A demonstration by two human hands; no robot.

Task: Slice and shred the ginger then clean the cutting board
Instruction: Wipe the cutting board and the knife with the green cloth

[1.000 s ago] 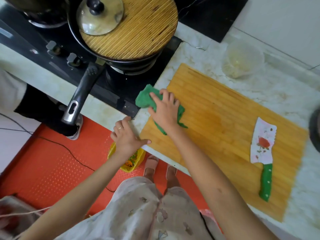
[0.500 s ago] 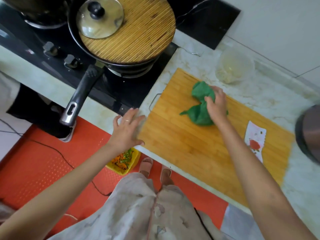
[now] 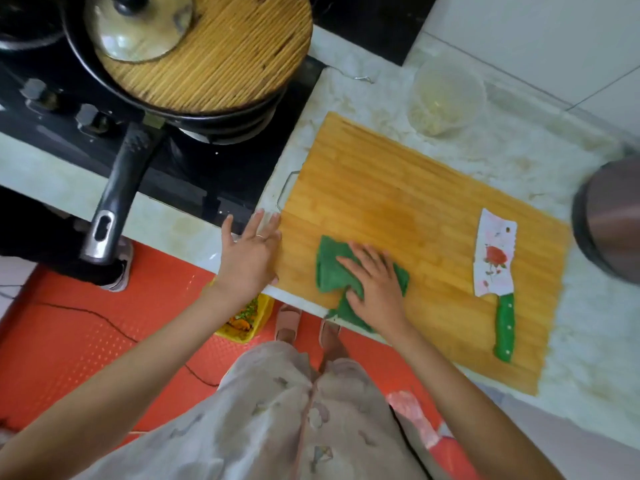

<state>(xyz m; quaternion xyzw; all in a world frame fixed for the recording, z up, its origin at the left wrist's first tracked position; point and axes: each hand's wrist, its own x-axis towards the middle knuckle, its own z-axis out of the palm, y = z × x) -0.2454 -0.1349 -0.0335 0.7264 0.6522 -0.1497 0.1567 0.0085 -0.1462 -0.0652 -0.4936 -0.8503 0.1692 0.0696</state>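
Cutting board: a bamboo board, laid on the marble countertop to the right of the black hob.
Green cloth: spread on the near-left part of the board, one corner hung over the near edge.
Right hand: laid flat on the cloth, fingers straight and slightly spread, palm pressed down.
Left hand: set against the board's left edge at the near corner, fingers straight and fanned out, nothing held.
Cleaver: laid on the right part of the board, flowered blade far, green handle near, well apart from the cloth.
Clear bowl: stood on the countertop just beyond the board's far edge; pale shreds are seen inside, blurred.
Frying pan: set on the hob, covered by a round bamboo mat with a glass lid on it.
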